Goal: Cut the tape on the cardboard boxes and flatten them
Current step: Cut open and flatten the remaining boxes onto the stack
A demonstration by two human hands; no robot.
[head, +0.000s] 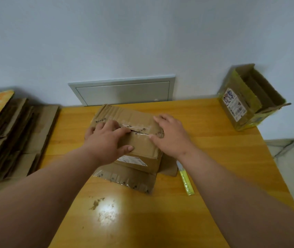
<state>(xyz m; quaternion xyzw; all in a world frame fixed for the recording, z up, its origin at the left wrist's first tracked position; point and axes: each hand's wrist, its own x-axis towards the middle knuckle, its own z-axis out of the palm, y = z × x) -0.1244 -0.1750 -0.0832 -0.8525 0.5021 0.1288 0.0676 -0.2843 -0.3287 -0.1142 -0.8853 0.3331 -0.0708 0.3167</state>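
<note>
Now flattening: both hands, left (pixel 107 140) and right (pixel 171 135), spread flat on box (pixel 141 145); knife (pixel 186 179) at 4 o'clock. Next: press harder.

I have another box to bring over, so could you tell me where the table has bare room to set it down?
Bare wood lies between the brown box under both hands and the open yellow-taped box at the far right corner, and along the near edge past the yellow cutter, though cardboard crumbs lie there. The left is crowded with the flattened stack.
</note>
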